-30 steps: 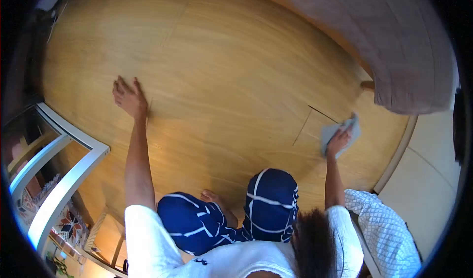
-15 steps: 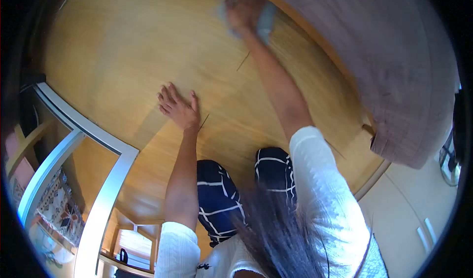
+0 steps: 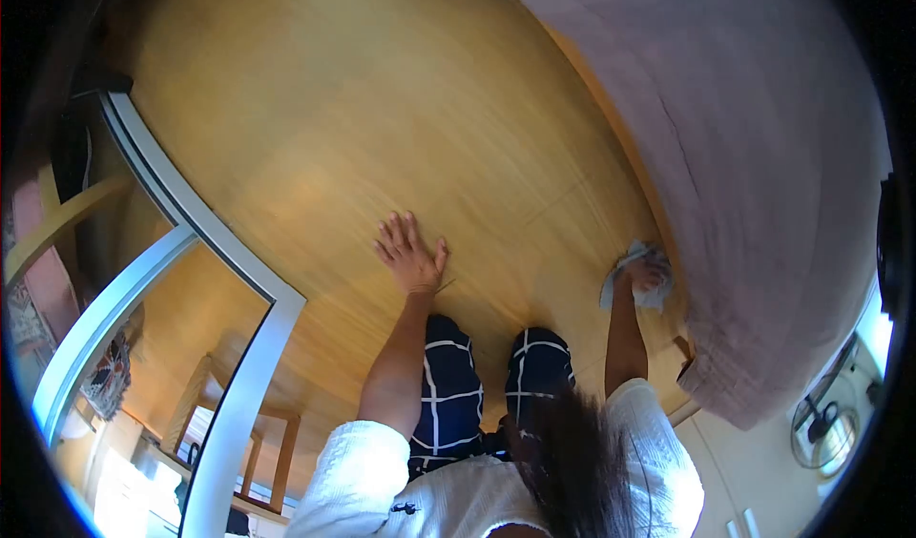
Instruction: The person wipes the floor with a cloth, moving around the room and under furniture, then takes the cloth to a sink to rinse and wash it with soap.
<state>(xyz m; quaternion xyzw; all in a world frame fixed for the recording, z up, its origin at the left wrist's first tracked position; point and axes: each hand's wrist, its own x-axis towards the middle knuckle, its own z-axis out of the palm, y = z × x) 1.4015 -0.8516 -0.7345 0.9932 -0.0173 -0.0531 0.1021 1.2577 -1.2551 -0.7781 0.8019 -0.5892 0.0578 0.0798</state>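
Note:
My left hand [image 3: 412, 258] lies flat on the wooden floor [image 3: 334, 118], fingers spread and nothing under them that I can see. Off to the right, my right hand [image 3: 645, 273] presses a crumpled light grey-blue cloth [image 3: 618, 286] against the floor, close to the wooden base beneath a mauve fabric cover [image 3: 763, 185]. The cloth sticks out around the fingers, which are partly hidden in shadow. Between my arms, my knees [image 3: 448, 376] in dark checked trousers rest on the floor.
A silver-framed mirror [image 3: 196, 223] stands along the left, reflecting a chair and patterned fabric. The mauve cover hangs along the right side. At the lower right are a pale cabinet [image 3: 739, 462] with handles and a round fan-like object [image 3: 825, 428].
My right hand has drawn the cloth from the far top back toward me and to the right. The view has shifted, and my left hand stays flat on the floor.

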